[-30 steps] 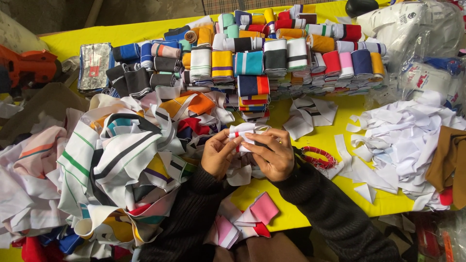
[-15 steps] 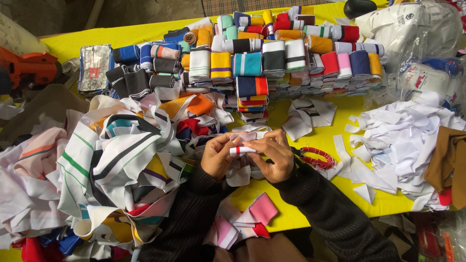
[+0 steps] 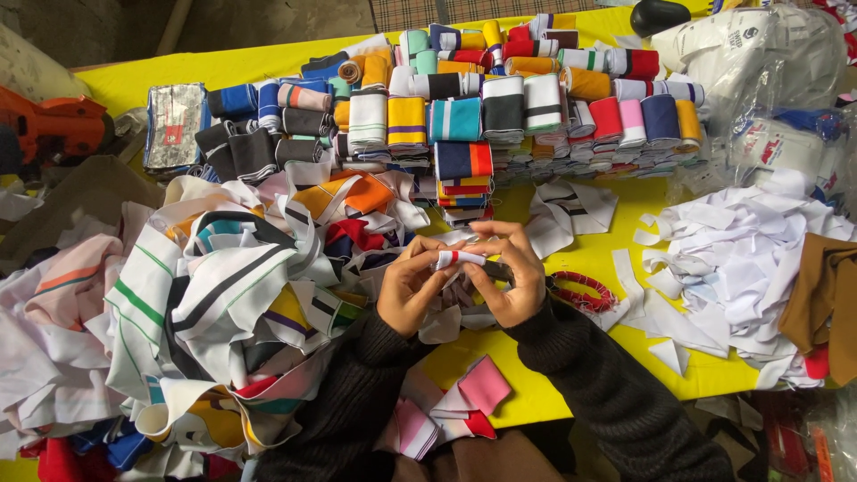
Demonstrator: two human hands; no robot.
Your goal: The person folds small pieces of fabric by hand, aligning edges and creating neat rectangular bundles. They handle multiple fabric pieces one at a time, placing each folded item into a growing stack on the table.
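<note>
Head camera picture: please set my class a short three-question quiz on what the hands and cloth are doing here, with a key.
1. True or false: both hands grip the same small cloth roll.
2. What lies on the table just right of the right hand? A) red ring B) scissors C) cup
3. Fill in: the table top is coloured ____.

Key:
1. True; the left hand and the right hand pinch the white roll with a red stripe.
2. A, the red ring.
3. Yellow.
</note>
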